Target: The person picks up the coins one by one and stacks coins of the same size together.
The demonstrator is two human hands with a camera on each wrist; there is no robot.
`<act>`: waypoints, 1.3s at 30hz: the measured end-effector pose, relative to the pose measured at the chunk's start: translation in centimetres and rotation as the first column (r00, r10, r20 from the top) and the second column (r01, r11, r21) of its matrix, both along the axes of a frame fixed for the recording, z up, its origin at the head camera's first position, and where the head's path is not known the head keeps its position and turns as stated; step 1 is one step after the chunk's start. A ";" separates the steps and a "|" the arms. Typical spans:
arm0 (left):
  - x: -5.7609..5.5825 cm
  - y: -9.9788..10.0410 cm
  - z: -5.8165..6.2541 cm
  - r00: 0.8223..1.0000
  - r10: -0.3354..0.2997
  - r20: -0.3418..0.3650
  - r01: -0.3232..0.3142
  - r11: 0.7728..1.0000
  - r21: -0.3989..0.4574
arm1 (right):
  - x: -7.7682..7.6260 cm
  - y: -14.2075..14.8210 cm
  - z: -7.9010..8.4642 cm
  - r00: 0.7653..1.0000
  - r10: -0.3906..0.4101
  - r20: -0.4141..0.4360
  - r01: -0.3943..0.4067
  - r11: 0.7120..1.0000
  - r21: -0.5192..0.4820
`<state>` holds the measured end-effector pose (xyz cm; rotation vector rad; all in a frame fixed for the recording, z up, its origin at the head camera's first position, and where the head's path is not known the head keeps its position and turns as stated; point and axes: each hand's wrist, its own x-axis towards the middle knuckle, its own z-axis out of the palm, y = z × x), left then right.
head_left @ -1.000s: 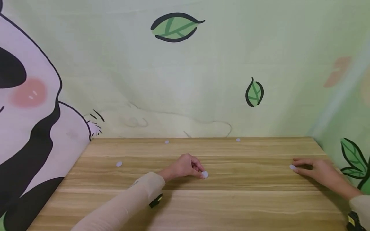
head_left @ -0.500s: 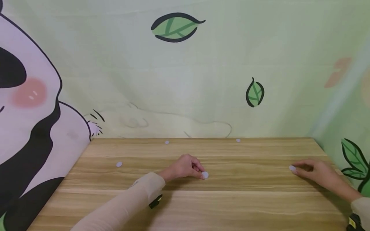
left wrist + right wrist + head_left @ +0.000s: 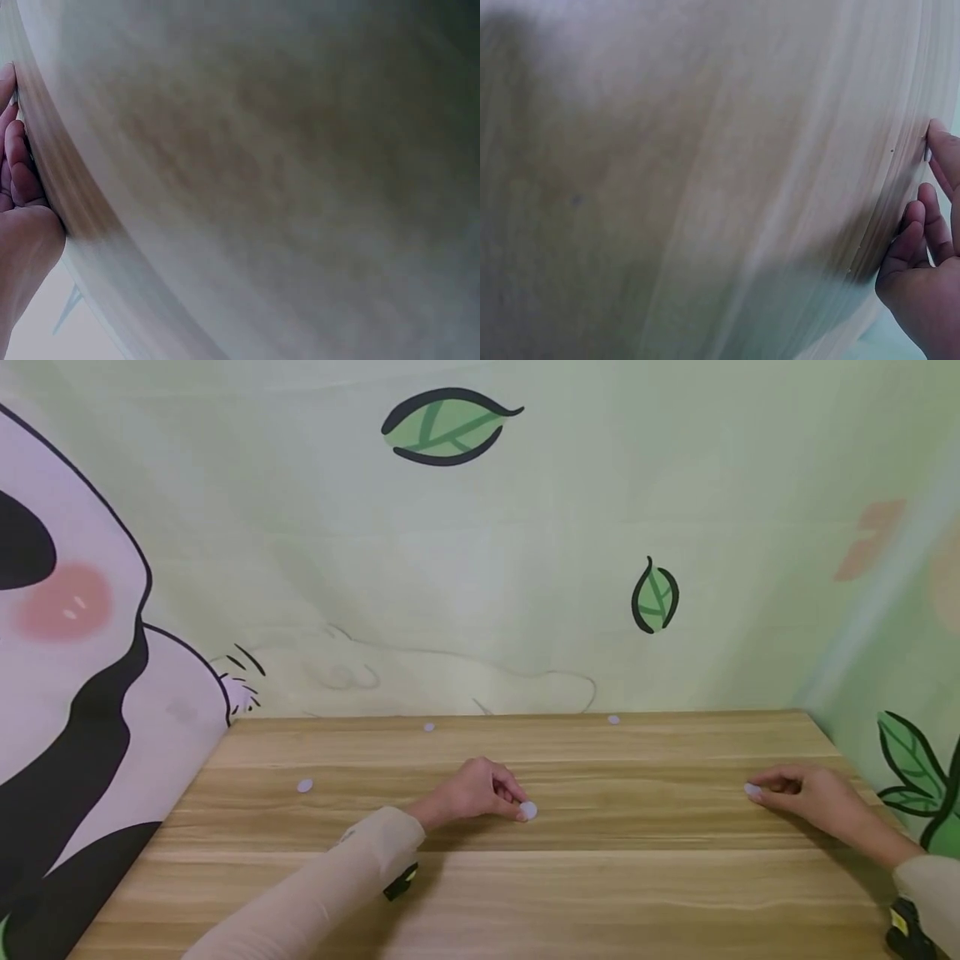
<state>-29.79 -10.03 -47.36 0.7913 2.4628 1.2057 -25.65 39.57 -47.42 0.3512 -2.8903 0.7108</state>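
Observation:
Near the middle of the table in the head view, my left hand (image 3: 480,789) pinches a small white round disc (image 3: 529,811) at its thumb and fingertips, low over the wood. Over by the table's right side, my right hand (image 3: 821,802) holds a second white disc (image 3: 752,789) between thumb and forefinger, which partly cover it. The left wrist view catches only part of the left hand (image 3: 22,180) at its left edge. At the right edge of the right wrist view, the right hand (image 3: 926,232) shows with its fingers close to the tabletop.
More white discs lie flat on the wooden table (image 3: 480,902): one disc (image 3: 304,786) at the left, another (image 3: 429,727) at the back edge, and a third (image 3: 613,720) farther right along it. A cloth wall printed with leaves (image 3: 452,428) and a panda (image 3: 67,668) borders the table.
My right forefinger has come down closer to the thumb around its disc. The left hand keeps its pinch in place. The whole head view has shifted slightly.

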 end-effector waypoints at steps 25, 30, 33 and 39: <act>0.1 -0.2 0.0 1.000 0.017 0.006 -0.017 1.000 -0.013 | -0.2 -0.6 0.1 0.996 0.028 -0.084 -0.028 1.000 -0.005; 0.1 0.1 0.4 1.000 0.016 -0.009 -0.016 1.000 -0.023 | -0.2 -0.5 -0.1 0.995 0.008 -0.095 -0.008 1.000 -0.002; 0.1 0.2 0.6 1.000 0.019 -0.009 -0.019 0.999 -0.027 | -0.3 -0.5 -0.2 0.997 -0.006 -0.078 0.006 1.000 0.005; 0.0 0.2 0.3 1.000 0.022 0.003 -0.022 0.999 -0.036 | -0.6 -0.6 -0.1 0.997 0.014 -0.080 -0.013 1.000 0.018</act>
